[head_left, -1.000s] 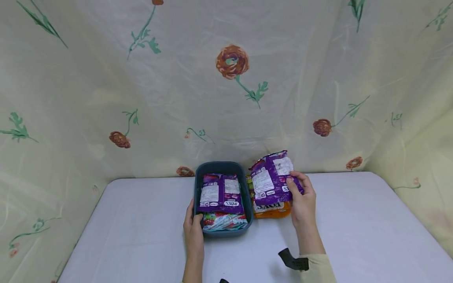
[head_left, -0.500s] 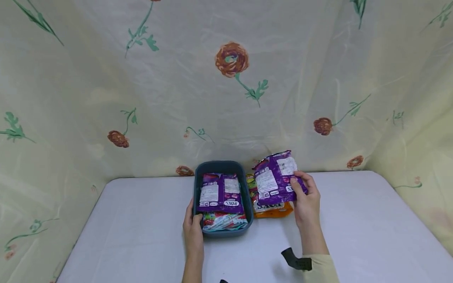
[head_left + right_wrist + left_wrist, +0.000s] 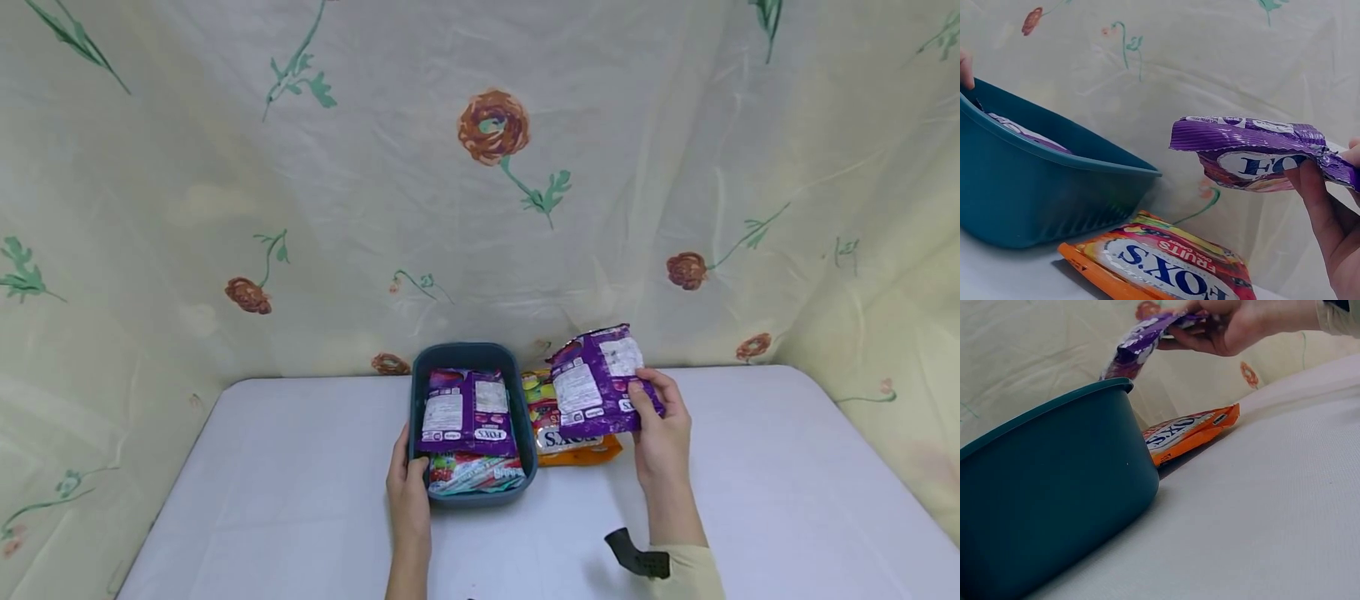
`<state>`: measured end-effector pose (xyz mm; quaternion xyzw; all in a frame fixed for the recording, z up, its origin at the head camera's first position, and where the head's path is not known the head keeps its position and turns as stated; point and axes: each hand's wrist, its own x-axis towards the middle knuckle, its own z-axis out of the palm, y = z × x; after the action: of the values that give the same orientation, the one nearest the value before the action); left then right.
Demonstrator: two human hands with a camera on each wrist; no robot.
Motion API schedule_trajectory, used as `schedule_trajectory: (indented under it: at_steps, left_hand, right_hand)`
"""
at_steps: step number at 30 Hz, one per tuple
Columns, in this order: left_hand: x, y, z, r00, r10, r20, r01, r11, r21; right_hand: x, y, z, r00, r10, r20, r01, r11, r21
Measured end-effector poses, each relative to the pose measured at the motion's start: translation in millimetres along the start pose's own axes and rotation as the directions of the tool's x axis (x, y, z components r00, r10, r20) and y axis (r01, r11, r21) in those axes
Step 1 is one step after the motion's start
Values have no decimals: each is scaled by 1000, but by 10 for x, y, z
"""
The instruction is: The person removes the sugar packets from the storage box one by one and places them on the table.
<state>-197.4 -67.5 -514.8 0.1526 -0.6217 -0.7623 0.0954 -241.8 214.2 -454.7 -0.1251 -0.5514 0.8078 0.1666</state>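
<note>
A purple candy bag point(image 3: 596, 382) hangs in the air, pinched at its lower right corner by my right hand point(image 3: 663, 429); the right wrist view shows the raised bag point(image 3: 1260, 153) side-on. Below it on the table lies an orange Fox's fruit candy bag point(image 3: 573, 450), partly covered from above. My left hand point(image 3: 408, 496) grips the left wall of a dark teal bin point(image 3: 474, 502), thumb over the rim. Inside the bin another purple candy bag point(image 3: 468, 408) lies over a red, white and teal packet point(image 3: 476, 473).
A white-covered table point(image 3: 300, 483) bears everything. Directly behind its back edge hangs a floral curtain point(image 3: 337, 208), which also runs along both sides. A black curved piece point(image 3: 637, 557) sits at my right wrist by the sleeve.
My right hand has moved a little to the right with the purple candy bag, uncovering more of the orange bag. The left hand and bin stay put.
</note>
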Motion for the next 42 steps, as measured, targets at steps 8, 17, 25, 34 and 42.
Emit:
schedule_trajectory:
  at_steps: [8,17,25,34,42]
  left_hand:
    - [-12,20,4,1000,9,-9,-9,1000,0]
    - [-12,38,14,1000,-4,2,4,1000,-4]
    - [1,30,18,999,-34,-12,34,999,29]
    - [28,25,39,999,-44,-17,44,999,30]
    - [11,41,2,997,-83,-7,83,996,40]
  right_hand:
    - [43,-23,-104,1000,8,-28,-7,999,33]
    - [118,-65,-300,996,5,-90,3,996,85]
    - [188,-38,-521,987,2,-158,9,997,71]
    - [262,-50,-752,978,69,-197,-65,997,29]
    - [298,66,-894,974,71,-215,-99,987,-124]
